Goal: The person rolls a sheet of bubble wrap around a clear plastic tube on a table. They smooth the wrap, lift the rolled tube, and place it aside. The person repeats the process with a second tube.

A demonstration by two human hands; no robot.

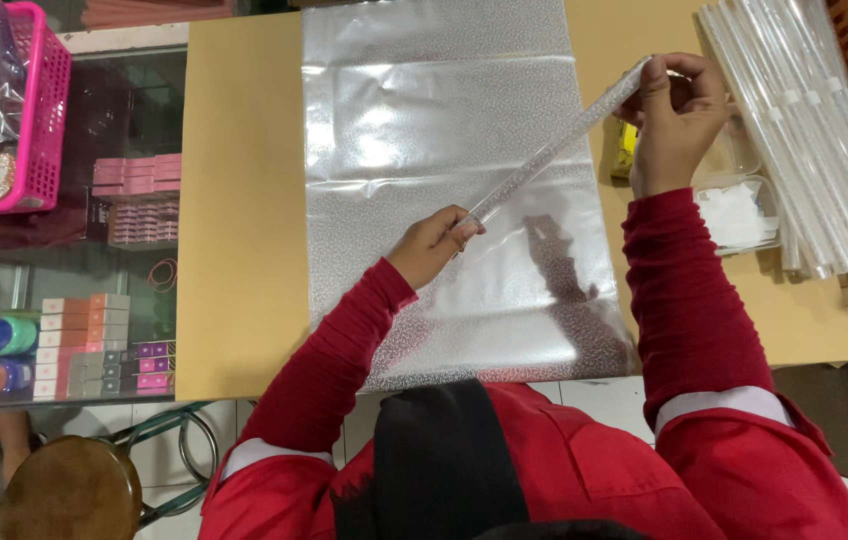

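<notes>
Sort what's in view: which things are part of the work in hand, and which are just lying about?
In use:
- rolled clear tube, held at its ends by the left hand and right hand
- textured clear sheet spread on the tan board
- pile of finished tubes

Lying about:
- pink basket
- small boxes under the glass
- wooden stool
- clear plastic tub

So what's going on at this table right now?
A person in red sleeves holds a thin rolled tube of clear textured plastic between both hands: the left hand pinches its lower end, the right hand grips the upper end. Under it a flat plastic sheet lies on the tan table. A pile of finished rolls sits at right.
</notes>
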